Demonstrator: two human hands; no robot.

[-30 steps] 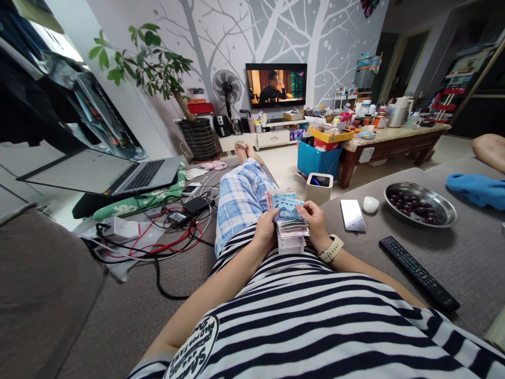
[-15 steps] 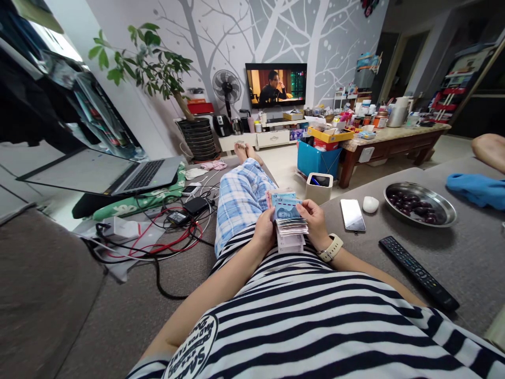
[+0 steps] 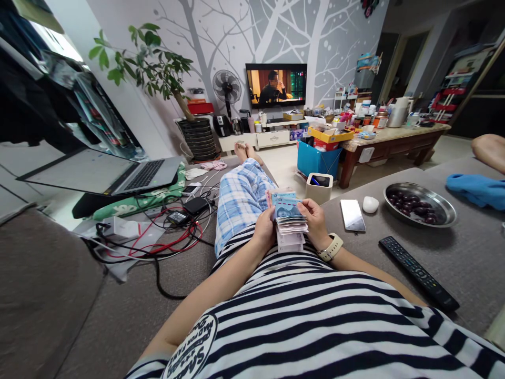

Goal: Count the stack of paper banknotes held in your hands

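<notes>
A thick stack of banknotes (image 3: 290, 221) rests on my lap above my striped shirt, the top notes blue-green and fanned forward. My left hand (image 3: 265, 231) grips the stack's left side, fingers closed around it. On the right side my right hand (image 3: 316, 218), with a pale watch at the wrist, pinches the top notes between thumb and fingers. My legs in blue plaid trousers (image 3: 240, 197) stretch out ahead on the grey sofa.
On the sofa to my right lie a phone (image 3: 352, 215), a white mouse (image 3: 371, 204), a metal bowl of dark fruit (image 3: 420, 203), a remote (image 3: 418, 272) and a blue cloth (image 3: 475, 188). Left: a laptop (image 3: 118, 176) and tangled cables (image 3: 165, 237). Ahead: television (image 3: 276, 85), cluttered wooden table (image 3: 394, 138).
The fanned top banknotes have shifted slightly between my fingers; my hands stay in the same place on my lap.
</notes>
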